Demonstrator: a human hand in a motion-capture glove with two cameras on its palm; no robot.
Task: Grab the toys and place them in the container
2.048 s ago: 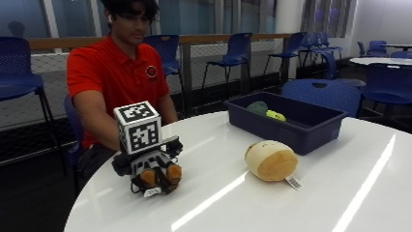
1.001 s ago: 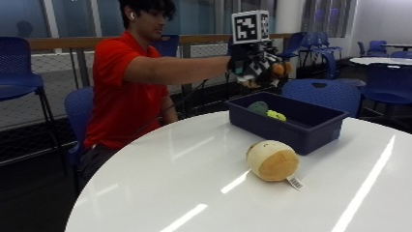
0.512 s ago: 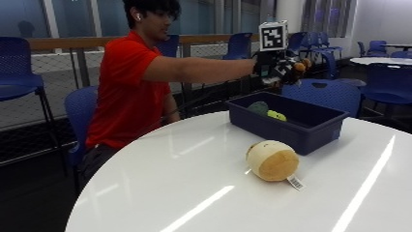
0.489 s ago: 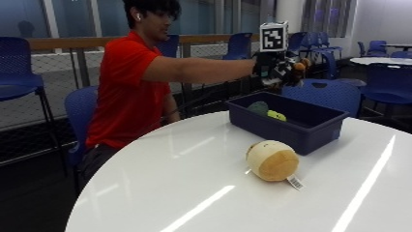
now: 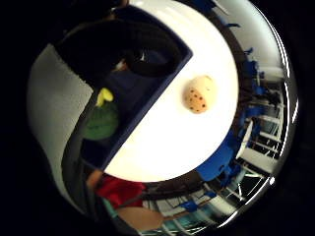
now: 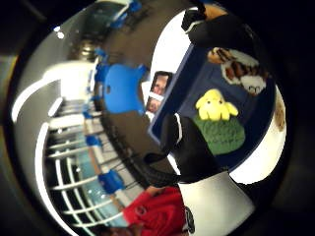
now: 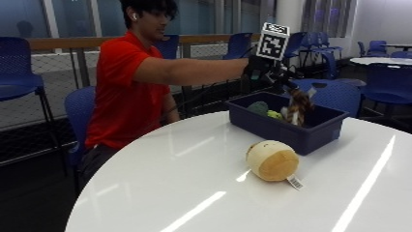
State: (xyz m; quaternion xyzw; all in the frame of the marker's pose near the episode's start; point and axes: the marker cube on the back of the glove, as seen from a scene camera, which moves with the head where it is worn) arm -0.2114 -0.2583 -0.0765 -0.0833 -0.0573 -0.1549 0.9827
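A round white table (image 7: 193,183) stands in a room lined with blue chairs (image 7: 19,63) and a railing along the windows. Above the far side of it, the fingers (image 6: 189,147) of the gloved right hand (image 7: 267,72) show in the thumb side palm view as spread apart with nothing between them, so the hand reads as released. Just beneath the hand, a striped tiger toy (image 7: 298,106) is in the air over the dark blue container (image 7: 309,133), its lower part level with the rim; whether any finger touches it cannot be told from the outside view. In the thumb side palm view the same tiger toy (image 6: 238,69) appears against the container's floor. Inside the container lie a green plush toy (image 6: 224,135) and a small yellow plush toy (image 6: 214,105), touching each other near one end wall. The container sits on the table toward its far edge. Nearer the camera, well apart from the container's front wall, a round tan plush toy (image 7: 272,160) rests on the table with a white tag at its side. The person in a red shirt (image 7: 125,92) sits behind the table with the right arm stretched out level toward the container.
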